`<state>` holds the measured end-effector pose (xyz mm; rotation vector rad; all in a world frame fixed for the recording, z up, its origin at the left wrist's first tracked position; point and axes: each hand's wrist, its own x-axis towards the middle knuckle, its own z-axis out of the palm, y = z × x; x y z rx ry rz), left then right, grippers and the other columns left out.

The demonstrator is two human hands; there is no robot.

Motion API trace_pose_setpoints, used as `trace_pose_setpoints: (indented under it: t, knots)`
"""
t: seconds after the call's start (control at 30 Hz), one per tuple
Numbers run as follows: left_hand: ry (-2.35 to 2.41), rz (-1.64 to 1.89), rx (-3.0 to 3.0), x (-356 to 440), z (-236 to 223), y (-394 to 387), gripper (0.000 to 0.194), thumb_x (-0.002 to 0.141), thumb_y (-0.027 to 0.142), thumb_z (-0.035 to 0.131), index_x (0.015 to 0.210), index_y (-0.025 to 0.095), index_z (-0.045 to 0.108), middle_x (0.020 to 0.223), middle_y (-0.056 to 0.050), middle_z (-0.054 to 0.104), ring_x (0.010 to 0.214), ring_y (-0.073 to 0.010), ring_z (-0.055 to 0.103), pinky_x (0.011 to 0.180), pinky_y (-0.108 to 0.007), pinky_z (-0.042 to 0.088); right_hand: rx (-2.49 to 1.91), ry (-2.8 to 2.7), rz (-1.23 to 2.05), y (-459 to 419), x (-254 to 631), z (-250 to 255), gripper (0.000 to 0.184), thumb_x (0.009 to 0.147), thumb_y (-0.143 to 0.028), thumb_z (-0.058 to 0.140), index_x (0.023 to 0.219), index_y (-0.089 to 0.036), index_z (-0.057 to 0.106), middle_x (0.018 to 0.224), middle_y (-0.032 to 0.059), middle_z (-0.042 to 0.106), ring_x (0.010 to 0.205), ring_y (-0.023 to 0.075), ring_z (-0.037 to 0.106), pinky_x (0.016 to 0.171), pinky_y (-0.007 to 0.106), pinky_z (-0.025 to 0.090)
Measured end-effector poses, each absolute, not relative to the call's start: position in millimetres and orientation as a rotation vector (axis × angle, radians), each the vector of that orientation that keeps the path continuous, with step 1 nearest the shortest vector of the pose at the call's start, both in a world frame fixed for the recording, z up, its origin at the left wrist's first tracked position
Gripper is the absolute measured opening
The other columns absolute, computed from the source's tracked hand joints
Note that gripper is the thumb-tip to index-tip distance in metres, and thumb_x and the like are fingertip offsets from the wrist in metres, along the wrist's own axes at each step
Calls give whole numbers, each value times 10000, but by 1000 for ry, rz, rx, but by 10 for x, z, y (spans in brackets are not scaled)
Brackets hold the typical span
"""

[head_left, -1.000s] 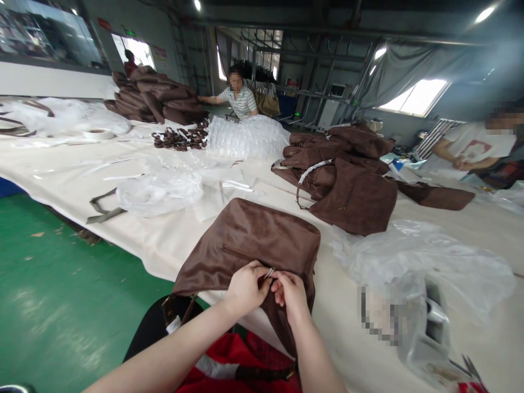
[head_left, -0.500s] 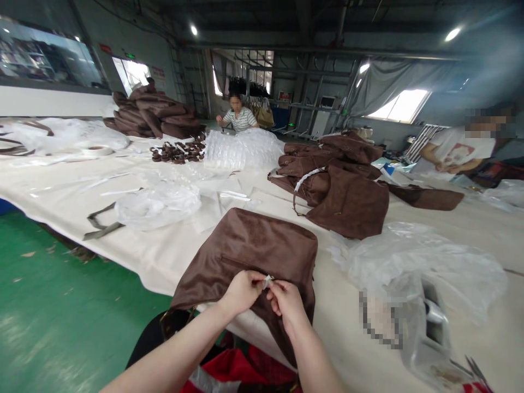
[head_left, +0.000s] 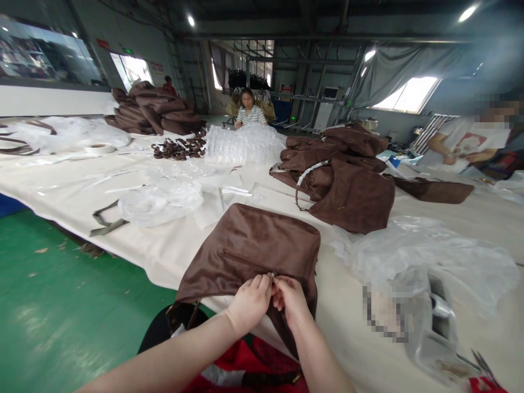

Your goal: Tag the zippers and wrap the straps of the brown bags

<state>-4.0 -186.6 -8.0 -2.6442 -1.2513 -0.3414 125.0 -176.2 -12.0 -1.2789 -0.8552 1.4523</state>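
A brown suede-like bag (head_left: 254, 245) lies flat at the near edge of the white table (head_left: 73, 191), its lower part hanging over the edge. My left hand (head_left: 249, 303) and my right hand (head_left: 291, 299) meet at the end of the bag's zip line. Both are closed in a pinch on a small silvery zip pull (head_left: 273, 274), which barely shows between the fingertips.
A heap of brown bags (head_left: 344, 174) lies behind, and another pile (head_left: 147, 106) is at the far left. Clear plastic bags (head_left: 426, 256), (head_left: 159, 199), a bubble-wrap pile (head_left: 245, 143) and dark straps (head_left: 180, 146) lie around. People work at the far side and right. Green floor (head_left: 61, 305) is on the left.
My hands stayed together on the bag's zip. The small silvery piece that showed between the fingers is now almost covered by them. The view shifted slightly.
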Motion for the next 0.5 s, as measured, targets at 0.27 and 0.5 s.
trace_pose_setpoints:
  t: [0.27, 0.5]
  knots:
    - [-1526, -622, -2871, -112, 34, -1853, 377, 892, 133, 401, 1236, 145, 553, 1050, -113, 631, 963, -218, 608, 856, -347, 526, -1310, -905, 1409, -1779, 1245, -181, 332, 691, -485, 643, 613, -169, 572, 466, -43, 518, 304, 55, 403, 279, 167, 233]
    - [-2542, -1388, -3056, -68, 118, -1655, 320, 881, 359, 410, 872, 144, 648, 752, -47, 696, 706, -167, 672, 627, -243, 539, -1368, -983, 1360, -1745, 1221, -192, 357, 745, -509, 587, 729, -158, 647, 493, -29, 557, 307, 60, 403, 283, 171, 227]
